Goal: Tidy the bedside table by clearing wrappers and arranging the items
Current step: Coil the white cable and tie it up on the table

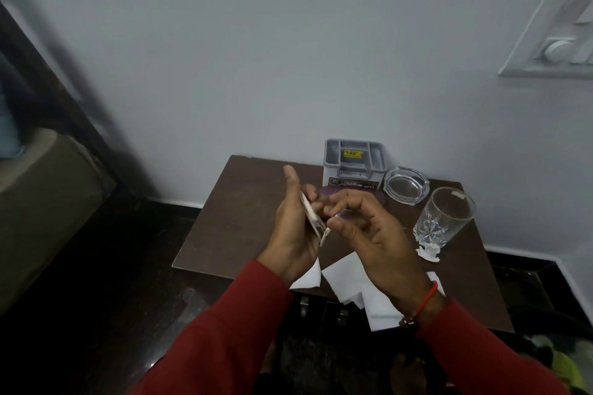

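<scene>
Above the dark brown bedside table [224, 218] my left hand [293, 234] holds a small flat whitish wrapper [313, 213] edge-on against its fingers. My right hand [365, 231] pinches the wrapper's lower end between thumb and forefinger. White tissue sheets [345, 279] lie on the table's front edge, partly under my wrists. A small crumpled white scrap [428, 252] rests at the foot of a clear drinking glass [442, 218] on the right.
A grey plastic organiser [354, 163] stands at the back against the wall, with a glass ashtray [407, 184] beside it. A purple object lies behind my fingers, mostly hidden. The bed's edge [41, 189] is at left; a switch panel [558, 29] is on the wall.
</scene>
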Demonstrator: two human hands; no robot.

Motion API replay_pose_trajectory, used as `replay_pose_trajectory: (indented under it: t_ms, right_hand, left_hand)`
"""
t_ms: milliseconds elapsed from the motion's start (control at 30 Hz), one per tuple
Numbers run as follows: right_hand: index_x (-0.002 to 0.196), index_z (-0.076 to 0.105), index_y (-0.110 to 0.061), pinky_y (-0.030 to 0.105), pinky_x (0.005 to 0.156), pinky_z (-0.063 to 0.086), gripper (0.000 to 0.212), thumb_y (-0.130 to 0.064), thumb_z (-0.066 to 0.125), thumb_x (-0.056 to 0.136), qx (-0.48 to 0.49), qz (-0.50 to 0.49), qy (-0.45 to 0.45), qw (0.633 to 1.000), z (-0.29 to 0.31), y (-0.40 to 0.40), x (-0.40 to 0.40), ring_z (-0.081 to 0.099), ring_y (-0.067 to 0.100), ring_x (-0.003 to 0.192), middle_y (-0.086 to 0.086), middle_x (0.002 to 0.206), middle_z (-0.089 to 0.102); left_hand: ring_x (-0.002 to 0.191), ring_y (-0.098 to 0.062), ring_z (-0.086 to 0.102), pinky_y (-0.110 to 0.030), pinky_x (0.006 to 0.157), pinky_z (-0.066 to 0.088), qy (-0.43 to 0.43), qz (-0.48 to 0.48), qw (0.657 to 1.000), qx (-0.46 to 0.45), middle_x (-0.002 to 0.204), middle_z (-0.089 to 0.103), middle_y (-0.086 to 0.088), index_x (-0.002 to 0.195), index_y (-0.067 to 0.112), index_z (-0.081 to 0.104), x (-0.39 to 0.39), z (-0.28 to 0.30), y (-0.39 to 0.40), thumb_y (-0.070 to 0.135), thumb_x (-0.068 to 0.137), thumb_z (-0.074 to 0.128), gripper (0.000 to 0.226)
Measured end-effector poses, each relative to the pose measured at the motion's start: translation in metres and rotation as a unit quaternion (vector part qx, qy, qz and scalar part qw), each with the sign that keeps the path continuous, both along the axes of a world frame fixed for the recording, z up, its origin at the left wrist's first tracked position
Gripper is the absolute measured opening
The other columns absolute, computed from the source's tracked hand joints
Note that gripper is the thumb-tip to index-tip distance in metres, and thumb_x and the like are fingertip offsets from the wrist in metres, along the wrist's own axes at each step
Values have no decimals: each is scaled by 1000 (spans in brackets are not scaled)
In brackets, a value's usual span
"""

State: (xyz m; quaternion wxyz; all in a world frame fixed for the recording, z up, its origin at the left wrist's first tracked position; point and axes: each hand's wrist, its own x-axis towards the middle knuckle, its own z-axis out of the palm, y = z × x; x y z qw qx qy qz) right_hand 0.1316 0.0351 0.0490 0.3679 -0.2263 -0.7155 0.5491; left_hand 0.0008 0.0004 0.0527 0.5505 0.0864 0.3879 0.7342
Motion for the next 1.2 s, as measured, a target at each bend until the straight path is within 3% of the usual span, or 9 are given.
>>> replay_pose_trajectory:
  t_ms: [133,267,400,533,667,767,933,1067,1200]
  right_hand:
    - [99,61,-3,31,95,51,14,-13,63,89,-88,-7,39,995,6,2,2,65,6,102,3,121,66]
    - [115,62,-8,41,103,51,44,-36,74,83,-171,29,68,983,7,7,3,64,15,110,-4,112,70]
    - [101,58,-5,46,82,59,49,-41,80,77,-246,123,112,955,8,4,6,69,38,92,26,103,65]
    - [100,58,-5,38,67,60,33,-31,68,82,-247,92,142,954,19,3,5,67,24,75,11,88,67]
    - [111,56,4,34,62,60,34,-21,64,89,-176,41,98,979,18,7,8,68,24,71,17,92,66]
    - [106,63,-6,32,71,58,16,-14,66,93,-89,5,32,995,8,10,6,70,21,79,23,105,63]
    - [106,69,-24,48,96,52,23,-39,71,87,-34,-39,-13,999,-2,14,3,66,25,108,13,116,64]
    - [100,70,-31,36,97,50,10,-33,67,90,-27,-51,-11,998,0,13,6,63,12,115,-1,128,63]
    - [100,68,-23,29,98,47,10,-26,62,93,120,-14,-103,987,-3,16,11,59,11,119,-8,123,63]
  left_hand:
    - [47,-7,44,-21,50,44,-140,-26,984,107,46,36,7,56,21,42,-11,-4,-2,71,93,46,63]
    - [46,-9,29,-23,50,33,-122,-165,961,184,44,24,6,48,21,30,-7,7,-9,42,103,39,59]
    - [40,-10,28,-24,45,28,-131,-257,933,216,41,17,8,46,22,22,-7,15,-15,23,88,32,43]
    - [41,-12,31,-26,46,30,-85,-300,931,190,41,21,5,47,20,24,-11,18,-17,22,93,33,47]
    - [44,-16,44,-31,52,48,111,-211,970,45,43,34,0,48,17,38,-6,10,-13,27,101,51,55]
    - [48,-17,49,-27,53,48,294,-129,947,-11,53,47,-6,64,10,61,-2,5,-11,38,100,57,46]
    - [55,-19,59,-27,51,50,371,-47,926,-52,63,61,-13,104,-7,63,0,-3,-11,45,102,52,53]
    - [63,-23,68,-29,50,52,326,-2,943,-70,71,67,-12,108,-8,58,2,-4,-8,43,107,41,54]
    - [62,-23,73,-38,64,58,129,59,987,-70,73,71,-14,106,-2,61,-10,-1,-2,41,109,35,50]
